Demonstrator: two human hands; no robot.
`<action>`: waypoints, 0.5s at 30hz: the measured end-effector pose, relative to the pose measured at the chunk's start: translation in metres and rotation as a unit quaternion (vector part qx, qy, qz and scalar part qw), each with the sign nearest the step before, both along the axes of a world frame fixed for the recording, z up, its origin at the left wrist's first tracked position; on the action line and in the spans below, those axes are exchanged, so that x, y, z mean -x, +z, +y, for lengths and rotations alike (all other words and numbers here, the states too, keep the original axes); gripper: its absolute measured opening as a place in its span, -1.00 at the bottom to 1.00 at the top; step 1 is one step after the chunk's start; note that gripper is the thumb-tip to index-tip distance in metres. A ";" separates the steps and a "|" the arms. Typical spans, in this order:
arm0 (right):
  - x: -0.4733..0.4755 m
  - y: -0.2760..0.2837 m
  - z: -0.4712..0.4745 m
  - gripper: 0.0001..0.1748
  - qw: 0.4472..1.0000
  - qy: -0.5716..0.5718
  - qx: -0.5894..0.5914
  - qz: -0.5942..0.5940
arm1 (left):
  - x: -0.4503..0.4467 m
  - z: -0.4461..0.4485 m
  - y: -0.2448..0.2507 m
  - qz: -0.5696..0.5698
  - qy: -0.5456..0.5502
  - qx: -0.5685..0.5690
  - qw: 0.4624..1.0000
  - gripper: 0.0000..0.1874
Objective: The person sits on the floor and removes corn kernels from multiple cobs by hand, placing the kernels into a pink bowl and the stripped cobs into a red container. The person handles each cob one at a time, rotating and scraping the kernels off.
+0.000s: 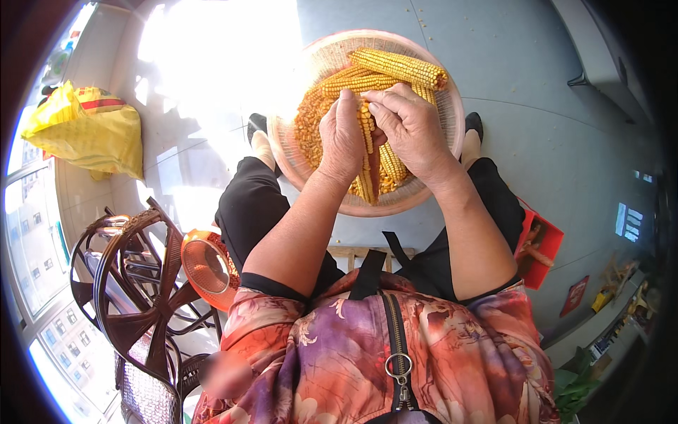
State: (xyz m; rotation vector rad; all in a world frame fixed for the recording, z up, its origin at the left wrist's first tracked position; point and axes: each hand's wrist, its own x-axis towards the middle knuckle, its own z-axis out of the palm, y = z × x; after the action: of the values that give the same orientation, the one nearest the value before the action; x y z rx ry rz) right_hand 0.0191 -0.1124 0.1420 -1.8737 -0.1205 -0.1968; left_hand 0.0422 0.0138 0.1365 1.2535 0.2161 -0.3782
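Note:
Between my hands is a partly shelled ear of dried yellow corn (365,169), its bare reddish cob showing along one side. My left hand (341,138) grips the ear from the left. At its upper end, my right hand (408,127) has thumb and fingers pressed on the kernels, with some fingers curled behind the ear. Beneath both hands sits a round woven basket (450,122) on the floor between my feet. It holds loose kernels (310,124) at the left and several whole corn ears (400,66) at the back and right.
A yellow plastic bag (100,132) lies at the left by the window. Dark woven chairs (153,297) and an orange colander (206,265) stand at lower left. A red box (540,254) is right of my leg. Scattered kernels (424,24) dot the floor behind the basket.

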 end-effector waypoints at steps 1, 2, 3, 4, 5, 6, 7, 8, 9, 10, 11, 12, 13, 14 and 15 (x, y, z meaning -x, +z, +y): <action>0.000 0.000 -0.002 -0.76 1.000 0.010 0.023 -0.009 | 0.000 -0.001 0.001 0.004 0.001 0.001 1.000 -0.45; 0.000 0.001 -0.003 -0.75 0.999 0.020 0.045 -0.018 | 0.001 -0.001 0.001 0.009 0.002 0.002 1.000 -0.44; -0.001 0.001 -0.002 -0.76 0.995 0.009 0.087 -0.041 | 0.001 -0.001 0.002 0.013 0.004 0.002 1.000 -0.44; -0.001 0.001 -0.001 -0.77 0.990 -0.002 0.129 -0.064 | 0.001 -0.002 -0.001 -0.017 0.003 -0.027 1.000 -0.43; -0.001 0.002 0.000 -0.78 0.982 -0.013 0.170 -0.087 | 0.001 -0.002 -0.007 -0.046 0.001 -0.055 0.997 -0.43; -0.001 0.003 0.001 -0.78 0.983 -0.013 0.166 -0.079 | 0.001 -0.002 -0.011 -0.075 -0.002 -0.084 0.994 -0.42; -0.002 0.006 0.002 -0.79 0.984 -0.013 0.162 -0.070 | 0.000 -0.001 -0.013 -0.068 -0.007 -0.089 0.994 -0.42; -0.002 0.008 0.003 -0.79 0.985 -0.013 0.158 -0.061 | 0.000 0.001 -0.015 -0.062 -0.012 -0.094 0.994 -0.41; -0.001 0.008 0.004 -0.79 0.988 -0.014 0.141 -0.057 | -0.001 0.001 -0.012 -0.055 -0.017 -0.099 0.993 -0.41; 0.000 0.008 0.004 -0.79 0.991 -0.016 0.125 -0.053 | -0.002 0.000 -0.009 -0.037 -0.008 -0.080 0.996 -0.41; 0.000 0.009 0.004 -0.79 0.993 -0.017 0.108 -0.048 | -0.002 0.000 -0.005 -0.019 0.001 -0.060 0.998 -0.42; 0.001 0.009 0.004 -0.77 0.994 -0.007 0.101 -0.047 | -0.001 -0.001 -0.001 0.000 0.011 -0.040 0.999 -0.43; 0.001 0.009 0.003 -0.76 0.995 0.003 0.094 -0.045 | 0.000 -0.001 -0.003 -0.008 0.007 -0.041 0.999 -0.43; 0.002 0.010 0.002 -0.74 0.995 0.012 0.086 -0.044 | -0.001 -0.001 -0.007 -0.016 0.002 -0.041 0.999 -0.43; 0.002 0.010 0.001 -0.74 0.993 0.016 0.101 -0.053 | -0.001 0.000 -0.010 -0.024 -0.002 -0.042 0.999 -0.43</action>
State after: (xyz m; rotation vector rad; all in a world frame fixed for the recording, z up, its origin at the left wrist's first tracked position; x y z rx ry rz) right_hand 0.0176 -0.1118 0.1520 -2.0609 -0.2505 -0.2707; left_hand 0.0437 0.0141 0.1270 1.3450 0.1903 -0.3457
